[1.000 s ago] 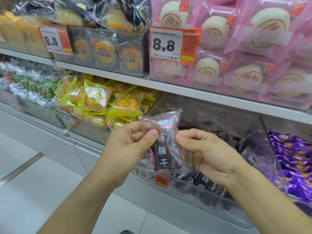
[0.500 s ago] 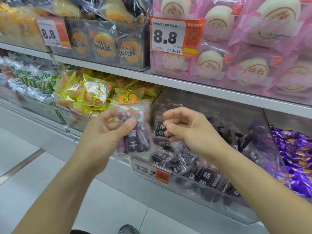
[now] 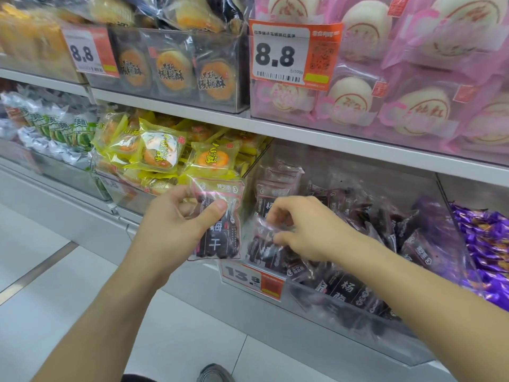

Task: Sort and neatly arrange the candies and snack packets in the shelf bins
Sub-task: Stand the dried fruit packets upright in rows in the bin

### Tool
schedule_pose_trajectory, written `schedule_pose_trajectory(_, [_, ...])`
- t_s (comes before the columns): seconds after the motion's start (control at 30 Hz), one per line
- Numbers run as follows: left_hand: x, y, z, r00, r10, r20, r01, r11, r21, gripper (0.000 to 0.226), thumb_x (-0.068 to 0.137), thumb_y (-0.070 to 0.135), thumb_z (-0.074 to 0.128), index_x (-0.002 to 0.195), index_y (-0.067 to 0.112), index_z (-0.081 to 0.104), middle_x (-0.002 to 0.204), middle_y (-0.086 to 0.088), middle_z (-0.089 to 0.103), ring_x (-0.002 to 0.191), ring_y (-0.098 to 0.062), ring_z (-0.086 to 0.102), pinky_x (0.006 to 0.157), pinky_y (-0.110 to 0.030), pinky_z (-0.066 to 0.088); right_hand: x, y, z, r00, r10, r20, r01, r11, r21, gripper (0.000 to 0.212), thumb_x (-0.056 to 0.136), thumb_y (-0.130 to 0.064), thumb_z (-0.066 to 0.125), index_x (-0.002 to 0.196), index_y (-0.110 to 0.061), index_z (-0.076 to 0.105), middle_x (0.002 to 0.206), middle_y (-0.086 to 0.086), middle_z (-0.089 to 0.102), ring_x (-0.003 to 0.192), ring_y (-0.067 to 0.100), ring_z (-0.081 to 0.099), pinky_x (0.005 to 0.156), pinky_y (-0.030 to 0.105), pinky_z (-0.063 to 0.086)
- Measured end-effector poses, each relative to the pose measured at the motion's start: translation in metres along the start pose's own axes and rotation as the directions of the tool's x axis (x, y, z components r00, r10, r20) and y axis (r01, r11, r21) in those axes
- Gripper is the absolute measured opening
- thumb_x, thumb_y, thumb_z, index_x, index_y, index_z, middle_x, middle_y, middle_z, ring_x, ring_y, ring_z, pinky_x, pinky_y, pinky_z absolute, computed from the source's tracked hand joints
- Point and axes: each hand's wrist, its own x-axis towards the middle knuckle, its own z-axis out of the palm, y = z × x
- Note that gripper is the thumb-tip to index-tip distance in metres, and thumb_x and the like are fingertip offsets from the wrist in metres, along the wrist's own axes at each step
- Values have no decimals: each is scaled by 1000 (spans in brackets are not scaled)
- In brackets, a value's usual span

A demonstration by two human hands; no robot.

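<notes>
My left hand (image 3: 179, 224) grips a dark plum packet (image 3: 220, 232) with a clear pink-edged top, held upright in front of the clear bin (image 3: 344, 307). That bin holds several more dark packets (image 3: 355, 290). My right hand (image 3: 305, 227) reaches into the bin's left front corner, and its fingertips pinch the clear edge of a second dark packet (image 3: 261, 244) lying there. Both packets are partly covered by my fingers.
Left of the dark bin is a bin of yellow pastry packets (image 3: 165, 155); purple candies (image 3: 490, 249) fill the bin on the right. Pink bun packs (image 3: 413, 106) and walnut cakes (image 3: 170, 70) sit on the shelf above. A 13.8 price tag (image 3: 252, 278) hangs on the bin front.
My right hand let go of the held packet, moved into the bin and took hold of another packet. My left hand carried its packet leftward and keeps it.
</notes>
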Motion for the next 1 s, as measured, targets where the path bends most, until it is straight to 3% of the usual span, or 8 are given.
schedule_pose_trajectory(0.1, [0,1,1,1000,-8,1,8,1000,2,23,80,38,75,95,29,61,87,-5,77,88,-17,73,86,-37,54,14,8,-7,997,16,-81,-12,999,49,21,89,-28,71,109,-26,65,103,-7,67,96,13,61,88,33,51])
schedule_pose_trajectory(0.27, [-1,1,3,999,-2,52,1,1000,31,30,82,38,76,102,19,63,84,-6,77,86,-25,74,85,-57,56,36,20,-13,998,14,-59,-13,1000,13,16,99,-27,57,103,-21,71,94,-6,70,84,12,61,84,30,50])
schedule_pose_trajectory(0.43, [0,1,7,997,1,79,-5,999,45,32,80,38,75,104,20,63,83,-3,77,87,-18,74,83,-42,58,61,32,-1,958,196,-210,-185,980,74,32,91,-44,64,84,-14,67,83,12,70,78,25,66,74,35,58])
schedule_pose_trajectory(0.53, [0,0,6,997,-6,82,2,999,42,29,81,36,75,103,22,63,83,-2,77,86,-16,74,78,-35,56,65,30,3,950,248,-189,-243,969,50,33,94,-33,60,78,-5,67,66,12,71,58,25,70,65,37,62])
schedule_pose_trajectory(0.67, [0,0,3,997,-3,74,0,999,50,31,81,36,75,105,20,64,84,-2,77,86,-18,74,80,-43,58,65,33,7,929,317,-189,-287,943,169,26,94,-22,58,85,0,67,64,13,72,49,21,70,60,36,62])
schedule_pose_trajectory(0.77, [0,1,1,998,-10,70,5,998,66,32,81,38,75,105,19,65,85,-4,77,83,-23,74,82,-53,57,64,31,3,940,279,-197,-276,960,40,30,94,-33,60,89,-4,67,77,12,72,69,27,71,71,38,60])
schedule_pose_trajectory(0.9, [0,1,0,998,-14,67,10,998,69,32,81,38,75,104,19,65,86,-4,77,81,-19,75,83,-50,58,42,11,-9,891,60,-450,-85,996,-36,27,89,-48,61,81,-22,58,74,-2,65,72,23,63,69,38,55])
schedule_pose_trajectory(1.0, [0,0,1,997,-15,77,10,998,70,31,82,37,75,104,19,65,86,-2,77,81,-18,75,85,-48,57,15,-11,-4,984,26,-174,-59,980,-190,53,80,-74,55,72,-22,57,68,-5,61,66,18,62,65,35,55])
